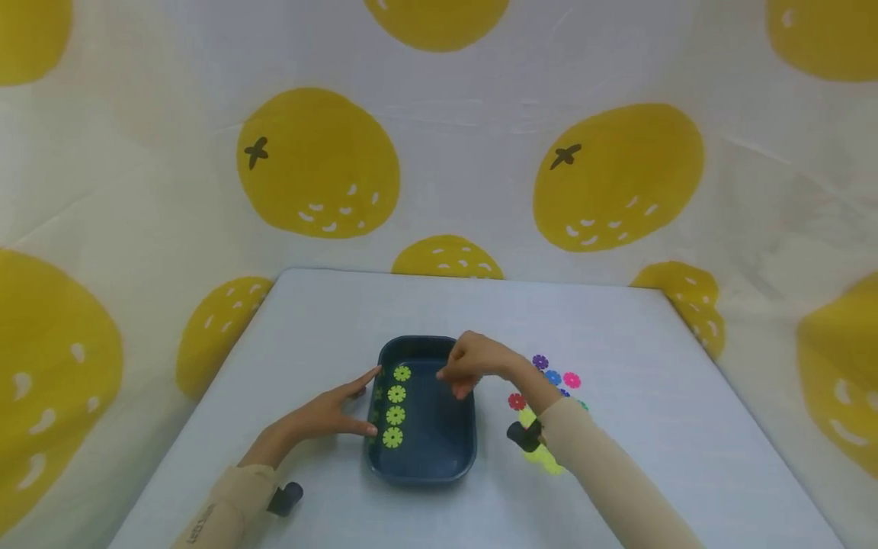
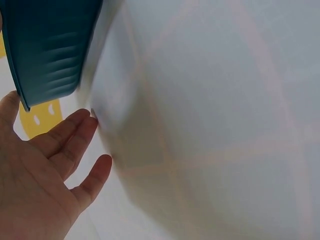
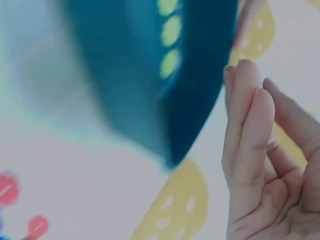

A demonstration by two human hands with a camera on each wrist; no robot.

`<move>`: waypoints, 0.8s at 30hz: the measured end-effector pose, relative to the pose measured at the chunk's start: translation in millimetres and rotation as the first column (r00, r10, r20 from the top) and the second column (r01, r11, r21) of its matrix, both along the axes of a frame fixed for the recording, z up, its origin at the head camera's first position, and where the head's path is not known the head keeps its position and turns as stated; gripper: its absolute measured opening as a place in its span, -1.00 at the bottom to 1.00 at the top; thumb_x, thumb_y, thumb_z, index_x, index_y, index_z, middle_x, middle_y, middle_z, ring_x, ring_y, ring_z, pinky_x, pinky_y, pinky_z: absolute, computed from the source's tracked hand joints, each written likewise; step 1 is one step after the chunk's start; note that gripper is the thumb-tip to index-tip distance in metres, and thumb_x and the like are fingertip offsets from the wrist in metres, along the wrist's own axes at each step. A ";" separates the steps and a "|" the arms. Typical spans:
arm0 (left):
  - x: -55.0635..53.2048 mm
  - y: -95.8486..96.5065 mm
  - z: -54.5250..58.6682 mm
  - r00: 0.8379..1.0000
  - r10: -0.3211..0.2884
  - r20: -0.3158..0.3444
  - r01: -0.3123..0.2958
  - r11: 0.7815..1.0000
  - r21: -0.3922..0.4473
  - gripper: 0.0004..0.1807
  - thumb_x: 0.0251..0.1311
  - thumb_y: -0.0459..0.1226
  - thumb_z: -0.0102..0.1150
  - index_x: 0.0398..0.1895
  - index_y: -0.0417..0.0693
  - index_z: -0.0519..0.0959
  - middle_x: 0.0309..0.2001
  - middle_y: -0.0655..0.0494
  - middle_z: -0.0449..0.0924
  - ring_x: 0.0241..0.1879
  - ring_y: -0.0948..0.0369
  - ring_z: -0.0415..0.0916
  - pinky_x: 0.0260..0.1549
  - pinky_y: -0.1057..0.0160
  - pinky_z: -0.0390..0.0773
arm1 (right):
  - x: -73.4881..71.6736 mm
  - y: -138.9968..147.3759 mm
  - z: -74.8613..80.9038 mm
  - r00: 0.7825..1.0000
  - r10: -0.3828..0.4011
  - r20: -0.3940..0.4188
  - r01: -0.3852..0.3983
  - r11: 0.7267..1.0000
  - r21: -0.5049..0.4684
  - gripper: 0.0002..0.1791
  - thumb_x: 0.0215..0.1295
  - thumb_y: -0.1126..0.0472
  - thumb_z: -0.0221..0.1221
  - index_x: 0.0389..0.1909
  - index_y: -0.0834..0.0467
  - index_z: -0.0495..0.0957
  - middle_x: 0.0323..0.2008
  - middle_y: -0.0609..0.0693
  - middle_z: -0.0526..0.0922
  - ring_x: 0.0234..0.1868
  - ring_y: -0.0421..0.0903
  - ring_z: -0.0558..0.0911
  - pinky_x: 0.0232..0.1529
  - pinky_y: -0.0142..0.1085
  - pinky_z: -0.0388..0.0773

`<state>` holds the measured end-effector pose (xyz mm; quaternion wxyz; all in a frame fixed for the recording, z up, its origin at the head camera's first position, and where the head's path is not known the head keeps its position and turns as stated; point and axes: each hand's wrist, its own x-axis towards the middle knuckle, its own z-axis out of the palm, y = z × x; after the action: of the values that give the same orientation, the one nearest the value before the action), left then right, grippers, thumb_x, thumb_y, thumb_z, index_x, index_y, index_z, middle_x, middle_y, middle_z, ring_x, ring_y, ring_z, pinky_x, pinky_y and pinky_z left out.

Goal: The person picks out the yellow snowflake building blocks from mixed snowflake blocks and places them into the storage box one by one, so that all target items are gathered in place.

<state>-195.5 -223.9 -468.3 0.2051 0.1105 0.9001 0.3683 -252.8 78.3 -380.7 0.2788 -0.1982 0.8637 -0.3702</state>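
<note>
A dark blue rectangular tray (image 1: 432, 457) lies on the table with a column of several yellow-green notched discs (image 1: 395, 415) along its left side. My left hand (image 1: 329, 408) spreads along the tray's left rim, with thumb and forefinger touching it; the left wrist view shows the other fingers extended beside the tray wall (image 2: 50, 55). Over the tray's right part hovers my right hand (image 1: 476, 362), bent at the wrist. In the right wrist view, that hand's fingers (image 3: 250, 130) are loosely extended, and no object shows between them. The tray there is blurred.
Right of the tray, partly hidden by the right forearm, lie scattered notched discs: purple (image 1: 540, 361), blue (image 1: 552, 377), pink (image 1: 572, 380), red (image 1: 517, 401), and a yellow-green pile (image 1: 549, 461). A white cloth with yellow fruit prints (image 1: 318, 164) hangs behind the white table (image 1: 329, 305).
</note>
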 end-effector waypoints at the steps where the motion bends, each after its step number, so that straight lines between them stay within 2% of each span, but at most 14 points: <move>1: -0.1 -0.1 0.0 1.000 -0.002 -0.004 0.002 1.000 -0.001 0.21 -0.11 0.13 0.52 0.57 0.52 -0.08 0.56 -0.15 0.02 0.51 -0.21 0.04 0.37 -0.43 0.04 | -0.1 10.3 -1.7 1.000 -0.009 0.005 0.009 1.000 0.001 -0.71 0.31 0.17 0.29 -0.42 0.36 0.70 -0.60 0.07 0.70 -0.53 0.00 0.74 -0.38 -0.23 0.74; 5: 1.0 -0.5 1.4 1.000 -0.005 -0.009 0.005 1.000 -0.003 0.22 -0.11 0.12 0.52 0.58 0.50 -0.09 0.56 -0.15 0.01 0.50 -0.21 0.05 0.36 -0.43 0.05 | 1.3 48.3 -18.4 0.999 -0.032 0.005 0.032 0.999 0.019 -0.81 0.30 0.23 0.28 -0.31 0.31 0.71 -0.52 0.07 0.72 -0.53 0.01 0.69 -0.38 -0.24 0.72; 9: 2.1 0.8 3.3 1.000 -0.011 -0.012 0.011 1.000 -0.006 0.23 -0.11 0.11 0.53 0.58 0.48 -0.09 0.56 -0.15 0.01 0.50 -0.21 0.06 0.36 -0.44 0.05 | 8.7 81.5 -38.0 0.999 -0.034 -0.008 0.035 0.999 0.042 -0.89 0.28 0.35 0.24 -0.24 0.24 0.71 -0.48 0.02 0.66 -0.55 -0.05 0.55 -0.45 -0.27 0.64; 13: 1.9 2.3 4.3 1.000 -0.015 -0.011 0.015 1.000 -0.014 0.23 -0.11 0.12 0.52 0.58 0.48 -0.09 0.56 -0.14 0.01 0.50 -0.20 0.05 0.36 -0.44 0.04 | 19.4 107.0 -52.6 0.996 0.011 -0.087 -0.004 0.997 0.077 -0.78 0.17 0.42 0.30 -0.17 0.17 0.71 -0.35 0.01 0.62 -0.37 -0.09 0.53 -0.39 -0.29 0.62; 17: 1.3 3.2 5.5 1.000 -0.023 -0.015 0.022 1.000 -0.020 0.23 -0.10 0.11 0.52 0.58 0.47 -0.10 0.55 -0.17 0.02 0.50 -0.22 0.05 0.35 -0.45 0.05 | 28.0 122.3 -61.2 0.989 0.026 -0.147 -0.007 0.991 0.131 -0.68 0.08 0.42 0.38 -0.13 0.09 0.70 -0.18 0.01 0.60 -0.14 -0.06 0.52 -0.17 -0.25 0.65; 24: 1.1 4.8 6.7 1.000 -0.014 -0.008 0.013 0.999 -0.043 0.24 -0.10 0.11 0.52 0.59 0.47 -0.11 0.55 -0.19 0.02 0.50 -0.23 0.03 0.35 -0.44 0.05 | 31.4 137.2 -72.1 0.982 0.025 -0.188 0.012 0.981 0.193 -0.61 0.08 0.45 0.34 -0.14 -0.05 0.70 -0.12 -0.03 0.50 -0.04 -0.06 0.46 -0.08 -0.16 0.60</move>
<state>-194.3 -219.1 -461.6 0.2062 0.1137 0.9078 0.3471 -221.4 215.4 -452.8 0.2146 -0.2074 0.9175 -0.2630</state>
